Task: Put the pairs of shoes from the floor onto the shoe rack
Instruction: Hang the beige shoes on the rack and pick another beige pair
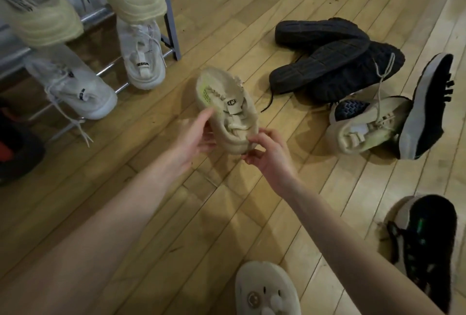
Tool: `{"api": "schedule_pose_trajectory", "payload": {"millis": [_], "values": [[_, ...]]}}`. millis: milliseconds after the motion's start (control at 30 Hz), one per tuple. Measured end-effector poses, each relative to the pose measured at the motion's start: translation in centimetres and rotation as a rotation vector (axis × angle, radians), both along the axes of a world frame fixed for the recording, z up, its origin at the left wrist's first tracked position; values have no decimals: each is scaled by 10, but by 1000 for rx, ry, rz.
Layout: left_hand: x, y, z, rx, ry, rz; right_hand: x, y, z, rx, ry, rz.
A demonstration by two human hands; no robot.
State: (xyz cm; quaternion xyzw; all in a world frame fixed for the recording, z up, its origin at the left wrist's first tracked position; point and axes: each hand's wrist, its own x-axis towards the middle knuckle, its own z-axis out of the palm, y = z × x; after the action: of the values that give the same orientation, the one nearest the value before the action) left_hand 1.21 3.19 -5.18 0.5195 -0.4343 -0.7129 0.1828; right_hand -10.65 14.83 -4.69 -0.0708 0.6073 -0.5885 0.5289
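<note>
Two hands held one beige shoe (227, 110) above the floor (227, 213), just right of the shoe rack (171, 24). Left hand (194, 135) cupped its side, fingers loosely curled; right hand (269, 155) pinched the heel. Risk, judged: the light pinch could slip mid-transfer; its mate (363, 130) lay tangled among black shoes (335, 67).

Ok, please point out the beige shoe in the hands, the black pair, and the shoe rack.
beige shoe (228, 103): head view, on its tongue label.
black pair (330, 62): head view, on an upturned sole.
shoe rack (171, 29): head view, on its dark side post.
</note>
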Motion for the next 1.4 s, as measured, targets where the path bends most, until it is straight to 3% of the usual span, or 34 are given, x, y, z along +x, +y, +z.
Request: {"api": "schedule_pose_trajectory", "payload": {"millis": [133, 200, 267, 333, 433, 633, 733, 900, 1000, 1233, 1400], "values": [[0, 7, -4, -47, 5, 29, 11, 18, 4, 1, 47, 61], [-1, 12, -4, -42, -16, 17, 9, 28, 5, 83, 244, 83], [-1, 18, -2, -66, -42, -9, 4, 39, -1, 146, 420, -130], [0, 22, -1, -87, -17, -23, -7, 48, -10, 214, 458, -496], [0, 30, 1, -92, 11, -45, -39, 54, -15, 253, 325, -806], [12, 43, 5, -37, 49, -34, -92, 48, -7, 86, -87, -943], [32, 43, 4, -17, 45, 11, -93, 42, -7, 3, -100, -1006], [68, 40, 0, -5, 15, 88, -51, 31, 4, 33, 71, -953], [96, 37, 3, -41, 4, 107, 9, 23, -4, 79, 189, -786], [164, 46, 27, -75, 17, 260, 108, 16, -20, -92, 355, -448], [199, 56, 44, -107, 41, 365, 139, 16, -21, -219, 616, -260]]}}
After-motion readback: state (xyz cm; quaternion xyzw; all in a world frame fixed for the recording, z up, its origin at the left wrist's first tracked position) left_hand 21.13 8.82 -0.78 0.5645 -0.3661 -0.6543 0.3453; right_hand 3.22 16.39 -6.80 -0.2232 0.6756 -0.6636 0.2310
